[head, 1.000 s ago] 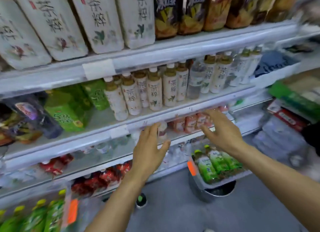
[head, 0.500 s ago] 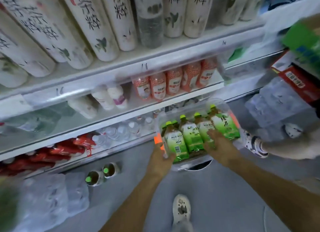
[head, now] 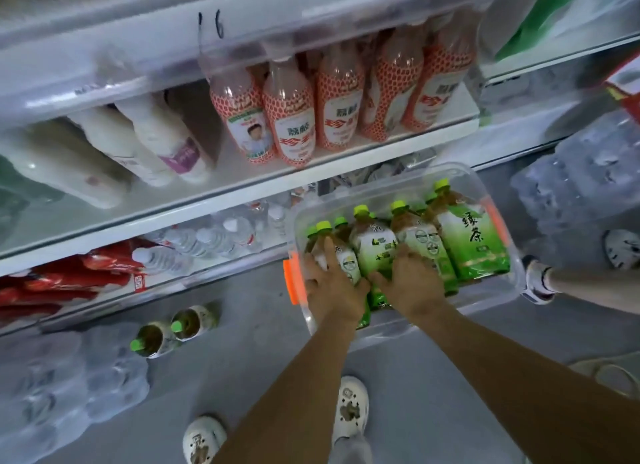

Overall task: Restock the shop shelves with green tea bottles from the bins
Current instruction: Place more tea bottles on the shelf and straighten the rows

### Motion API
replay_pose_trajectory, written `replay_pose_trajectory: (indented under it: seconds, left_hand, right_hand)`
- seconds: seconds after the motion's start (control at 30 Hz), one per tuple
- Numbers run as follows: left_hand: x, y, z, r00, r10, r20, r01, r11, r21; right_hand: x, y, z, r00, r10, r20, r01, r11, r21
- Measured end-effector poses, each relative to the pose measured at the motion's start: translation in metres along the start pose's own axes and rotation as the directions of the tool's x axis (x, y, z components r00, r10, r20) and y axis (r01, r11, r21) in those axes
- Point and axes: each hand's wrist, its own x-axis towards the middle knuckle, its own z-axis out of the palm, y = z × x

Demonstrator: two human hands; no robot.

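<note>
This is the pick-up step of the restock: both hands are down in the clear plastic bin with orange side latches, which sits low beside the grey floor, just in front of the bottom shelves. It holds the green tea bottles, brown tea with lime caps and green-and-white labels, lying packed side by side with their caps pointing toward the shelving. The left hand covers the bottle nearest the orange latch. Its grip is partly closed, with one finger laid straight along the bottle toward the cap and the others bent round its side. The right hand is on the next bottles along, its grip curled over a label with the fingertips pressed into the gaps between bottles. Neither bottle looks lifted clear of the row, and the thumbs are hidden, so how firmly each is held is hard to say. The next move probably calls for working each bottle free of its tight neighbours, lifting it out caps-up and carrying it to a shelf slot. No open slot for green tea shows here. The white shelf above the bin carries red-patterned clear bottles and white milky bottles. Two more green-capped tea bottles stand on the floor to the left, well apart from the bin.
</note>
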Motion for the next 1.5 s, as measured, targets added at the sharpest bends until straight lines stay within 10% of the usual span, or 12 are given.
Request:
replay_pose_trajectory:
  seconds: [0.33,0.7,1.03,1.2,1.5]
  left_hand:
    - [0.016,0.012,-0.018,0.986,-0.059,0.153,0.031,0.984,0.175]
    - [0.013,-0.001,-0.013,0.997,0.006,0.079,-0.006,1.0,-0.001]
    - [-0.013,-0.027,-0.058,0.997,0.039,0.071,0.002,0.864,-0.503]
    - [-0.033,-0.061,-0.106,0.984,0.005,0.18,0.123,0.712,-0.691]
    - [-0.092,-0.139,-0.21,0.961,0.119,0.25,0.165,0.481,-0.861]
  right_hand:
    - [0.012,-0.018,-0.002,1.0,-0.017,0.003,0.017,0.976,-0.215]
    - [0.03,-0.033,0.004,0.991,0.132,0.016,-0.12,0.94,-0.32]
    - [0.012,-0.029,0.001,0.977,0.211,-0.028,-0.206,0.971,0.124]
    - [-0.017,-0.03,-0.024,0.966,0.21,0.152,-0.258,0.724,0.64]
    - [-0.117,-0.096,-0.068,0.984,0.057,0.168,-0.175,0.469,0.866]
